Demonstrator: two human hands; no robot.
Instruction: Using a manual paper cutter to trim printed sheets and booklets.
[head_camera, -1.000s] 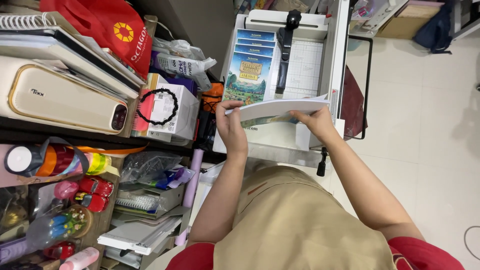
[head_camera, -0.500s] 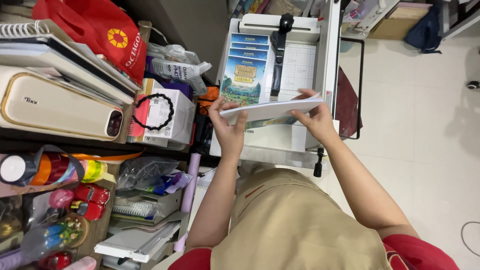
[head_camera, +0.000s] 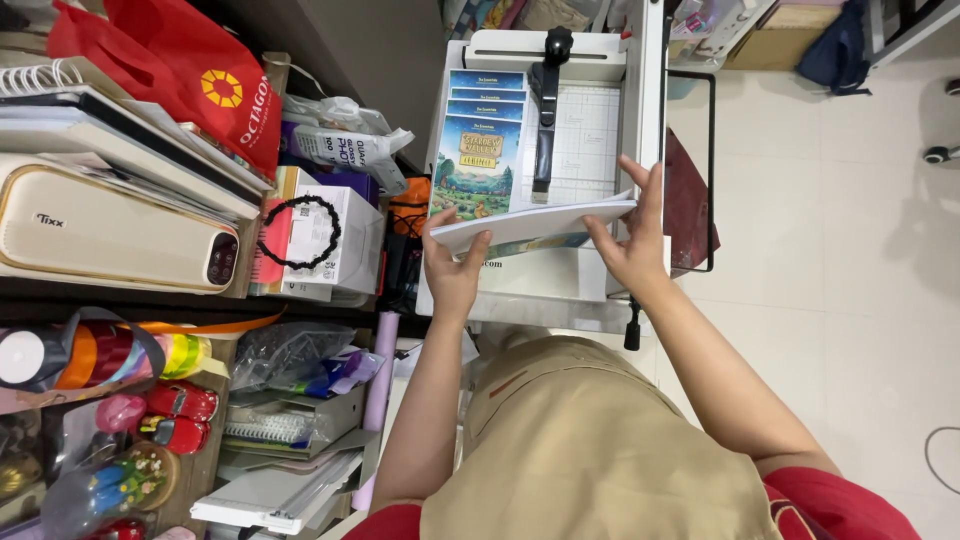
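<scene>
A thin stack of white printed booklets (head_camera: 530, 226) is held level between my two hands above a white paper cutter (head_camera: 590, 130). My left hand (head_camera: 455, 268) grips the stack's left end, thumb on top. At the stack's right end, my right hand (head_camera: 632, 235) has its fingers spread along the edge. On the cutter bed lie several colourful printed booklets (head_camera: 478, 150), overlapped in a column, beside the black clamp handle (head_camera: 546, 100). My tan apron (head_camera: 580, 450) fills the lower middle of the view.
Crowded shelves on the left hold a red bag (head_camera: 190, 70), a cream laminator (head_camera: 110, 235), a white box with a black bead bracelet (head_camera: 315, 235), tape rolls (head_camera: 90, 350) and trays of paper (head_camera: 280, 480). A white tiled floor (head_camera: 850, 300) lies on the right.
Both hands keep hold of the stack throughout. My right hand has opened its fingers along the stack's right edge, and the stack sits a little higher over the cutter.
</scene>
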